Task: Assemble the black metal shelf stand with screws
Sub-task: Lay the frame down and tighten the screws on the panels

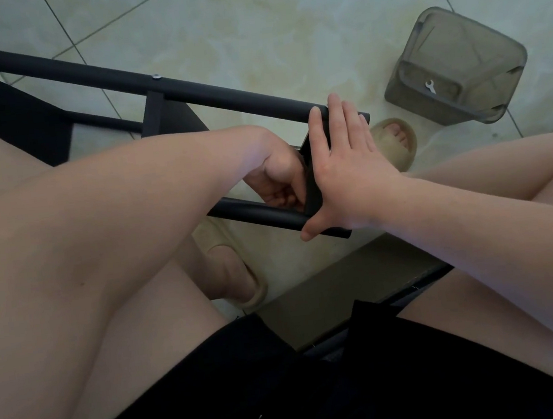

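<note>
Pale marbled floor tiles (281, 19) run under everything. A grey plastic bin (463, 50) lies there with a small wrench (430, 87) in it, near a beige slipper (238, 275). The black shelf stand (220, 90) slants over the person's knees. The right hand (350, 170) presses flat on its cross piece (312, 184). The left hand (275, 178) is curled behind it, grip unclear.

Your shelf stand's tubes (220, 95) are black metal with a smooth matt coat, and one bright silvery screw head (156, 77) sits in the upper one. The floor tiles (247, 23) look smooth and glossy (a pale marbled glaze). The bin (458, 61) is smoky translucent plastic, your slippers (238, 275) matt and rubbery, your shorts (253, 384) black cloth.
</note>
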`<state>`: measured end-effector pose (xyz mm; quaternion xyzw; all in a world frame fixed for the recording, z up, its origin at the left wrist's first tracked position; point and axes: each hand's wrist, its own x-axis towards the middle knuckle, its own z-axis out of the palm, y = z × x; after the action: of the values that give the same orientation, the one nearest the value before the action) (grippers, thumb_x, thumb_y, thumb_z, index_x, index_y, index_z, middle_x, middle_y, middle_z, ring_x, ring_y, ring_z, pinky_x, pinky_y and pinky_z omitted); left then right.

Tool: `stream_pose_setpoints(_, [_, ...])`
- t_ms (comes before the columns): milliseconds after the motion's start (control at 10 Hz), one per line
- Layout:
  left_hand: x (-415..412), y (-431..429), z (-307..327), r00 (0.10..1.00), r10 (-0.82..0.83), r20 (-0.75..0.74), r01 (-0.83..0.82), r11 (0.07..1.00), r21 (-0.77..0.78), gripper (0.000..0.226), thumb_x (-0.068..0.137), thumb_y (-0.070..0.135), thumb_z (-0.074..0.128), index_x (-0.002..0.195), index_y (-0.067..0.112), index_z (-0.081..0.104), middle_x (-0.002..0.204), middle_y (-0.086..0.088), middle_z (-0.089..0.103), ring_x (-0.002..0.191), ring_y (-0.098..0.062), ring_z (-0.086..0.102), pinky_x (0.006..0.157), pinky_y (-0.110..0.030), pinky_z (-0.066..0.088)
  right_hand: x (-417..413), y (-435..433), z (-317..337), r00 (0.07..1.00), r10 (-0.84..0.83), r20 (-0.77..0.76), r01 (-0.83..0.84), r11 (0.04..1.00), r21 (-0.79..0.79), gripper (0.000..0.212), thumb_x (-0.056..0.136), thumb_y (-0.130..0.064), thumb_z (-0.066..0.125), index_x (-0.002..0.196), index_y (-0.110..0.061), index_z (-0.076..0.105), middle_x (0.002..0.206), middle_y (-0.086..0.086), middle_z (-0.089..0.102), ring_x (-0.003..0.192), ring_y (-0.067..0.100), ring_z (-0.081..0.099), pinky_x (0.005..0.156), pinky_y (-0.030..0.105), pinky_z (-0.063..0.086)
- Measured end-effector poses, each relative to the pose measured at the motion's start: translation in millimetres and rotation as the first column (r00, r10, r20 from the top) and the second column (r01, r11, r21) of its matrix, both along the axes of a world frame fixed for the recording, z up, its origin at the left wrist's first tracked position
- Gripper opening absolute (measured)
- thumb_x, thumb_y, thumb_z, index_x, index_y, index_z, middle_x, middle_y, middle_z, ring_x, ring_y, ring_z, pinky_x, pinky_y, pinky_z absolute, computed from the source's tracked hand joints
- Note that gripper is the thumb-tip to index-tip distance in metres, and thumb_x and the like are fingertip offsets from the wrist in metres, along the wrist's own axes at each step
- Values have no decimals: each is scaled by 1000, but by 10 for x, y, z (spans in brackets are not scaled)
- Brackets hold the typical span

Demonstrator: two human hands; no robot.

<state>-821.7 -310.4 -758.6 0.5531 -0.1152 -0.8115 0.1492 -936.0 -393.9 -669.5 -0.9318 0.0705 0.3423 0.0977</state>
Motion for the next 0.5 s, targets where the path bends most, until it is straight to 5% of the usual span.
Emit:
stream_pose_setpoints(300, [-20, 20, 31, 998, 64, -20, -64, 998, -27, 29, 88, -11, 54, 79, 9, 73, 72, -5, 69, 59, -11, 64, 55, -22, 53, -14, -18, -46, 1000, 8, 20, -8, 1000, 3, 168, 51, -80, 80, 152, 1, -26, 158, 32, -30, 149, 47, -24, 123, 52, -8])
stream_pose_setpoints(500, [28, 10, 102, 981, -56, 188, 72, 995, -75, 22, 89, 2, 65, 107, 12, 70, 91, 0, 73, 79, -12, 66, 71, -24, 54, 7, -62, -88, 999, 23, 46, -24, 1000, 17, 169, 50, -80, 80, 152, 1, -26, 158, 31, -31, 149, 47, -26, 124, 52, -9])
